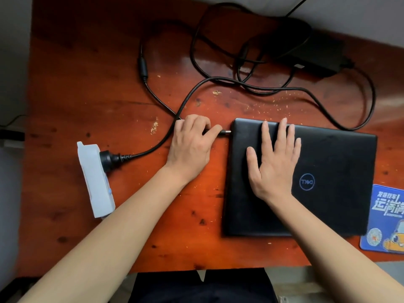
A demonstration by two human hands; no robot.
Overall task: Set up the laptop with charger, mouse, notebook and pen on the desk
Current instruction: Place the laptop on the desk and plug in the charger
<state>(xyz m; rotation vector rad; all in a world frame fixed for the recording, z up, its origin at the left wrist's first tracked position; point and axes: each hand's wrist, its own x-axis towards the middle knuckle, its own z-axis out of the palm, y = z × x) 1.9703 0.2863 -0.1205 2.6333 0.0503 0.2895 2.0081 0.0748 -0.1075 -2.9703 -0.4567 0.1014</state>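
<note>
A closed black laptop [332,162] lies on the right half of the wooden desk [91,88]. My right hand [274,162] rests flat on its lid, fingers spread. My left hand [192,145] pinches the charger's barrel plug [226,132], whose metal tip is right at the laptop's left edge. The black charger cable [196,86] loops across the desk to the power brick [314,55] at the back right. Its mains plug [109,157] sits in a white power strip [96,182] on the left. No mouse, notebook or pen is in view.
A blue mouse pad [387,219] with a yellow cartoon lies at the right edge, partly cut off. Pale crumbs are scattered on the wood behind the laptop. The desk's front edge runs just above my dark-clothed lap.
</note>
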